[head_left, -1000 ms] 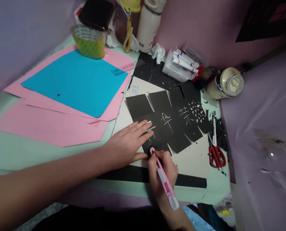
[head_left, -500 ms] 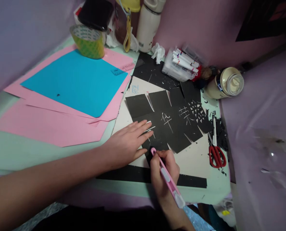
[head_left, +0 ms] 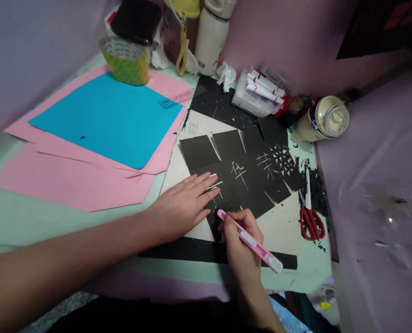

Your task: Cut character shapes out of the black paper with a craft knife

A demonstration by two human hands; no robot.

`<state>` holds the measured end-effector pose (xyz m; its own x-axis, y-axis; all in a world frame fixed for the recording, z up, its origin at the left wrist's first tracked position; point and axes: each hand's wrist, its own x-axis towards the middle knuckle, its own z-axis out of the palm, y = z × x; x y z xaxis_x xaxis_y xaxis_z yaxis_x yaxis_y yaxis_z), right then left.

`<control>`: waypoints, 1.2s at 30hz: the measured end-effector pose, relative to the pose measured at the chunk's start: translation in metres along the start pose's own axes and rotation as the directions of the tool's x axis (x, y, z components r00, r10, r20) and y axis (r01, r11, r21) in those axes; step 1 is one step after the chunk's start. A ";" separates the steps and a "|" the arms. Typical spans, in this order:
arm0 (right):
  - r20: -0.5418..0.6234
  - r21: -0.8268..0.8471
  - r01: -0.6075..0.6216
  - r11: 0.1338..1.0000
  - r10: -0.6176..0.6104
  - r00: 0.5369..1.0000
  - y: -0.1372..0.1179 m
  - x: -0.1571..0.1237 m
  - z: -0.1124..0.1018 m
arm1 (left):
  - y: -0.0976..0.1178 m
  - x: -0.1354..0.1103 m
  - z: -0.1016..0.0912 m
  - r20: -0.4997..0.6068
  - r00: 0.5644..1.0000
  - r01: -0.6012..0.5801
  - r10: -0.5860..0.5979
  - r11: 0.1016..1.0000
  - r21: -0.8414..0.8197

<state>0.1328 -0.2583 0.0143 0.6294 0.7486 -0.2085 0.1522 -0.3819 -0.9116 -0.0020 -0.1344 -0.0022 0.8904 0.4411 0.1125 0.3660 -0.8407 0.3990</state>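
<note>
Black paper (head_left: 223, 162) with flap-like slits along its edges lies over a cream board (head_left: 278, 226). White-lined characters run across it, and its right end is cut into small triangles. Pressed flat on the paper's lower left is my left hand (head_left: 188, 201), fingers stretched out and partly covering one character. My right hand (head_left: 243, 236) grips a pink utility knife (head_left: 250, 240) like a pen. The knife's front end points at the black paper just beside my left fingertips; its blade is too small to make out.
Red-handled scissors (head_left: 310, 222) lie among black scraps at the right. Blue paper (head_left: 112, 120) covers pink sheets (head_left: 77, 180) at the left, with a tape roll (head_left: 124, 60) on top. Behind stand a white bottle (head_left: 214, 37), a marker box (head_left: 257, 95) and a cream cup (head_left: 323, 118).
My right hand has shifted slightly right and up, and the knife now leans further over to the right. My left hand stays flat in nearly the same place.
</note>
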 end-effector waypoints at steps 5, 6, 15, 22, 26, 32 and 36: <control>-0.026 -0.017 0.024 1.000 -0.025 0.999 0.003 -0.001 0.001 | -0.001 0.000 0.001 -0.013 1.000 -0.007 0.007 1.000 -0.007; -0.036 -0.033 0.041 0.999 -0.042 0.998 0.004 -0.001 0.001 | -0.001 0.000 0.001 -0.018 1.000 -0.008 0.008 1.000 -0.014; -0.018 -0.169 0.143 0.975 -0.148 0.989 -0.002 0.002 -0.007 | -0.006 0.003 -0.011 -0.031 0.989 -0.146 0.145 0.989 -0.036; -0.060 -0.188 0.124 0.974 -0.137 0.989 -0.003 0.007 -0.009 | -0.012 0.007 -0.015 -0.044 0.943 -0.331 0.329 0.944 -0.020; -0.067 -0.163 0.088 0.983 -0.100 0.993 -0.005 0.009 -0.012 | -0.014 0.008 -0.015 -0.042 0.939 -0.343 0.342 0.939 -0.020; -0.060 -0.120 0.093 0.988 -0.101 0.993 -0.004 0.010 -0.013 | -0.013 0.008 -0.016 -0.055 0.940 -0.339 0.337 0.939 -0.054; -0.043 -0.160 0.089 0.983 -0.097 0.994 -0.002 0.008 -0.012 | -0.013 0.007 -0.016 -0.042 0.944 -0.328 0.327 0.943 -0.044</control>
<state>0.1467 -0.2580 0.0185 0.6442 0.7578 -0.1039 0.3276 -0.3961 -0.8577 -0.0042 -0.1154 0.0078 0.9489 0.1549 0.2748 0.0408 -0.9241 0.3800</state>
